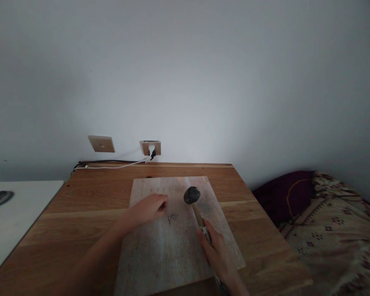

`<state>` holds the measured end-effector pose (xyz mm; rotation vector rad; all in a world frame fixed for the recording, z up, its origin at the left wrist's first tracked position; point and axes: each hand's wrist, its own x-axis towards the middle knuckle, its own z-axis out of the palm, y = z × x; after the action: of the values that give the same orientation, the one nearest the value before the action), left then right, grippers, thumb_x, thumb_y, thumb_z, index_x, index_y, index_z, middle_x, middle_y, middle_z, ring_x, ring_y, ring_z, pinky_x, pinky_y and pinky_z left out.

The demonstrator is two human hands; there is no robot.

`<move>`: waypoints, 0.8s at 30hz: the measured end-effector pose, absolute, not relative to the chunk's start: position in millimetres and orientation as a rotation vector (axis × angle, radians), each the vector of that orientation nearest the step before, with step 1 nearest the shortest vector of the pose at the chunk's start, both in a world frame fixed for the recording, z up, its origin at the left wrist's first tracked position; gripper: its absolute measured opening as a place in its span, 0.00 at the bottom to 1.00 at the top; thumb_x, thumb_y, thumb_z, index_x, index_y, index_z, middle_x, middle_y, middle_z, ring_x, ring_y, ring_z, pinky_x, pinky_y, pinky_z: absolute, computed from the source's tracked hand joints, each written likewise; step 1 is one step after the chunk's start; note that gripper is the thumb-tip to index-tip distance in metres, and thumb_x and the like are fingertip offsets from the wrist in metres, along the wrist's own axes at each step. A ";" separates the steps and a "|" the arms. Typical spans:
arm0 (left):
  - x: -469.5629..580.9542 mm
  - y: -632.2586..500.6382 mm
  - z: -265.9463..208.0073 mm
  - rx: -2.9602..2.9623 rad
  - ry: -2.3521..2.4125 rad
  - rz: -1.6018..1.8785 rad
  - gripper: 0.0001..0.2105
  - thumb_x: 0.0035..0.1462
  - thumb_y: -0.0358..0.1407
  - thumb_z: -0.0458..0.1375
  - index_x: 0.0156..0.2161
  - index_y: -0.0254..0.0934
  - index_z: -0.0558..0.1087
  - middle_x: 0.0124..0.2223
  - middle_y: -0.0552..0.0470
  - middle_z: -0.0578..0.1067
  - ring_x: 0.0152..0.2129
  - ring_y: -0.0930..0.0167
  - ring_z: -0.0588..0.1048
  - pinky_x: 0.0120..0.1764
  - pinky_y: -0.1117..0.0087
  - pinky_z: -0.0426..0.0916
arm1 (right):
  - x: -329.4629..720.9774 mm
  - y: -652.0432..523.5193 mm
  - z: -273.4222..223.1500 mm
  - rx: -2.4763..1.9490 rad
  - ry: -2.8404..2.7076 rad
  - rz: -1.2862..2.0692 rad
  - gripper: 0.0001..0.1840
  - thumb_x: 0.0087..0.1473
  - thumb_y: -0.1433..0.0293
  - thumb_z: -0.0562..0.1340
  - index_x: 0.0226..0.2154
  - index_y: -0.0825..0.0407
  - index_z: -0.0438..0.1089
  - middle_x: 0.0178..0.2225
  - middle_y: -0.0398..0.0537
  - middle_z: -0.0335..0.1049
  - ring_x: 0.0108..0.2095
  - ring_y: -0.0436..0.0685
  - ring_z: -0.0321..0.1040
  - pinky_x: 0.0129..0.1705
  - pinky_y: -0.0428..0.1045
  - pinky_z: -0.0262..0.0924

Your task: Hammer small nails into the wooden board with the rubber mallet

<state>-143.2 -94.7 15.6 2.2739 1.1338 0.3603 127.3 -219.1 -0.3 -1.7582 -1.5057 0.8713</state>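
Observation:
My right hand [216, 246] is wrapped around the handle of a hammer [192, 195]. Its dark, rounded head is over the far right part of a worn, pale wooden board [172, 250]. Over the board's left half, my left hand [154, 206] is closed with the fingers curled in. Whatever may be between those fingers is hidden. Just to the right of the left hand lies a small heap of nails [172, 217]. A row of small dark points, which look like nails, runs along the board's far edge.
Beneath the board is a brown wooden table [89, 226] against a pale wall. Behind it, a wall socket [151, 148] holds plugs, and a white cable [120, 167] runs left. A white surface [24, 222] stands left; patterned fabric [329, 230] lies right.

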 end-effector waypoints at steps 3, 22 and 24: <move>-140.4 -74.5 15.3 2.279 1.160 0.538 0.07 0.55 0.25 0.55 0.35 0.38 0.73 0.35 0.50 0.76 0.33 0.67 0.75 0.37 0.69 0.65 | 130.8 -222.9 -1.8 -1.779 -1.523 0.883 0.31 0.62 0.47 0.57 0.54 0.52 0.76 0.35 0.53 0.79 0.39 0.65 0.77 0.41 0.54 0.70; -121.7 -35.9 -16.9 2.183 1.201 0.841 0.11 0.61 0.26 0.58 0.45 0.37 0.81 0.44 0.45 0.82 0.42 0.64 0.79 0.51 0.62 0.71 | 119.8 -215.3 8.3 -1.681 -1.549 0.993 0.31 0.65 0.48 0.56 0.55 0.54 0.74 0.25 0.46 0.72 0.28 0.60 0.72 0.29 0.50 0.66; -123.4 -38.3 -22.1 2.106 1.210 0.904 0.14 0.61 0.26 0.59 0.50 0.37 0.79 0.44 0.45 0.82 0.41 0.65 0.80 0.50 0.62 0.72 | 112.3 -206.0 13.2 -1.628 -1.580 1.021 0.29 0.66 0.49 0.55 0.55 0.53 0.73 0.25 0.45 0.72 0.28 0.59 0.72 0.29 0.49 0.64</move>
<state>-123.4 -38.3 -22.1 2.1057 1.2103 0.9038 112.3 -206.0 13.2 -1.6285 -1.5801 1.0215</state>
